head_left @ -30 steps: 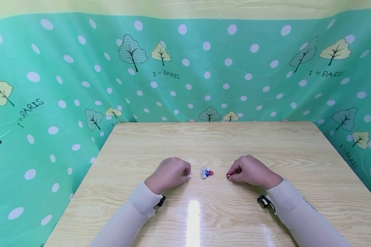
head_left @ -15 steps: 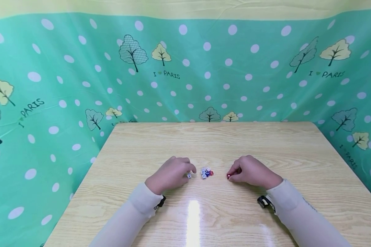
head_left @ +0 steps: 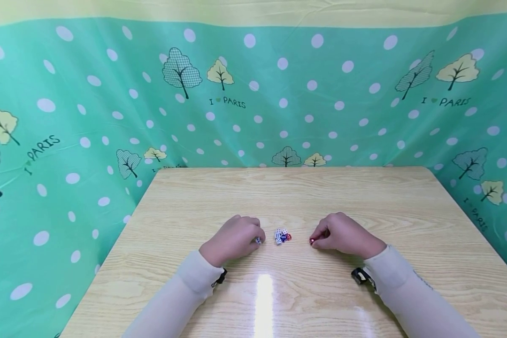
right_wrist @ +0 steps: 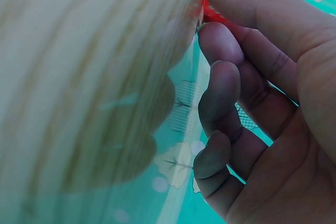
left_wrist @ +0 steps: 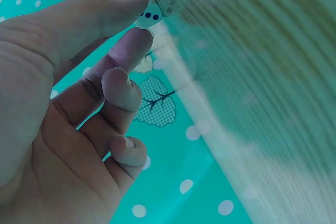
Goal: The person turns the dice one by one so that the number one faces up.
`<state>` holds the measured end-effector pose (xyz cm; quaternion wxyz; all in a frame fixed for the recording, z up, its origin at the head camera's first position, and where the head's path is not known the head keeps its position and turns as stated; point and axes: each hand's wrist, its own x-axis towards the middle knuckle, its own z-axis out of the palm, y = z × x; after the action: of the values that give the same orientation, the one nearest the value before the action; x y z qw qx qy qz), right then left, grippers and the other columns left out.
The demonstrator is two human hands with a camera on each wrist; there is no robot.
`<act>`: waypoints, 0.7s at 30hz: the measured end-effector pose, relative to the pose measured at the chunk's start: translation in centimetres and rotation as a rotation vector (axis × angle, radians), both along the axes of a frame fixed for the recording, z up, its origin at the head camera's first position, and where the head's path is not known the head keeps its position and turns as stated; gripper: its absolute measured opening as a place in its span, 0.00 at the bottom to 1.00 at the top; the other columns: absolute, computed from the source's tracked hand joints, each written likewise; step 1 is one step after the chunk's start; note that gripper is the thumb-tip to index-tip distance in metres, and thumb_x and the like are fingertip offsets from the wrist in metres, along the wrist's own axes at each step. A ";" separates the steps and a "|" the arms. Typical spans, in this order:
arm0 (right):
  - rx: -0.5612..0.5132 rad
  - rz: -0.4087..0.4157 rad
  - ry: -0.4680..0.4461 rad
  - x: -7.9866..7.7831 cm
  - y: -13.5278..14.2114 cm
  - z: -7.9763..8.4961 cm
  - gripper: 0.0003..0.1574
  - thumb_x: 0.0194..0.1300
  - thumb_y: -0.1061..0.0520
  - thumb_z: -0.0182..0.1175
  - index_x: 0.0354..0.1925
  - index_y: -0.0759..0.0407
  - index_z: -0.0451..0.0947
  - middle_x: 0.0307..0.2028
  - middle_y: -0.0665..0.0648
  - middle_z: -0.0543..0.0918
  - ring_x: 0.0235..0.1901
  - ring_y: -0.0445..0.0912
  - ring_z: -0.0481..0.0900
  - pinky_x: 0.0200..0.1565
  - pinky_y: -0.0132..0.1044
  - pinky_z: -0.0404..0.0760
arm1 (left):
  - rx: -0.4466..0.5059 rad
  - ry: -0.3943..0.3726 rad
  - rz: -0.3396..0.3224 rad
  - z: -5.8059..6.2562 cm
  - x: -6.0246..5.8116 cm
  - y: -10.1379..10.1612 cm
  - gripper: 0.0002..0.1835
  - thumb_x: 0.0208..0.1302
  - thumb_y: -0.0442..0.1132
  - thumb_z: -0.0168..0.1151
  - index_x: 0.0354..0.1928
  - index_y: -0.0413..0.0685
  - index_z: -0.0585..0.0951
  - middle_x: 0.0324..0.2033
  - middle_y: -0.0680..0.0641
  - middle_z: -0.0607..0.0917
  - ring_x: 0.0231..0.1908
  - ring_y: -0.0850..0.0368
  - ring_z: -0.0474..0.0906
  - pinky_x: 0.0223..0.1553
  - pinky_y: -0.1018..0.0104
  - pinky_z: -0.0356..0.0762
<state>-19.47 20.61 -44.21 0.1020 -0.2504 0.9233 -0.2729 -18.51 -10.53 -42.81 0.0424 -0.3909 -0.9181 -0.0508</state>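
Note:
My left hand pinches a white die on the table, left of a small cluster of dice. In the left wrist view, thumb and fingertip lie on either side of this white die, whose blue dots face the camera. To the right of the cluster, my right hand grips a red die between thumb and fingers. That red die is mostly covered by the fingers in the right wrist view. Between the hands sit several white dice, a blue die and another red die.
The light wood table reflects a bright light strip near its front. A green polka-dot curtain hangs behind the table and along both sides. Both sleeved wrists carry black straps.
My left fingers let go of the white die and spread half a second ago, then closed round it again. The die shows a different side now. My right hand has stayed still.

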 end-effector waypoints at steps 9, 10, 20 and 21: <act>0.006 -0.002 0.005 0.0 -0.1 0.0 0.05 0.52 0.51 0.71 0.29 0.37 0.86 0.27 0.35 0.83 0.28 0.33 0.78 0.31 0.29 0.78 | -0.005 -0.008 0.003 0.0 0.0 -0.1 0.05 0.55 0.41 0.69 0.34 0.62 0.87 0.30 0.60 0.84 0.31 0.67 0.77 0.39 0.61 0.76; 0.006 -0.002 0.004 0.0 -0.1 0.0 0.05 0.52 0.51 0.71 0.29 0.37 0.86 0.27 0.35 0.83 0.28 0.34 0.78 0.31 0.29 0.78 | -0.008 -0.008 0.004 0.0 0.0 -0.1 0.05 0.55 0.41 0.69 0.34 0.62 0.87 0.30 0.60 0.84 0.31 0.66 0.77 0.39 0.61 0.76; -0.005 0.013 0.014 0.1 0.0 0.2 0.05 0.52 0.50 0.71 0.30 0.38 0.87 0.27 0.36 0.83 0.28 0.33 0.78 0.32 0.29 0.77 | 0.009 0.003 -0.001 0.5 -0.1 -0.2 0.04 0.52 0.40 0.71 0.31 0.59 0.87 0.28 0.60 0.84 0.29 0.67 0.76 0.35 0.63 0.76; -0.006 0.014 0.014 0.1 0.0 0.2 0.05 0.52 0.50 0.71 0.30 0.38 0.87 0.27 0.36 0.83 0.28 0.33 0.78 0.32 0.29 0.77 | 0.013 0.002 0.002 0.5 -0.1 -0.3 0.05 0.52 0.41 0.71 0.31 0.59 0.87 0.28 0.61 0.84 0.29 0.67 0.77 0.35 0.63 0.76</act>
<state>-19.38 20.62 -43.98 0.0968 -0.2589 0.9214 -0.2731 -18.57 -10.80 -42.28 0.0459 -0.3898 -0.9180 -0.0562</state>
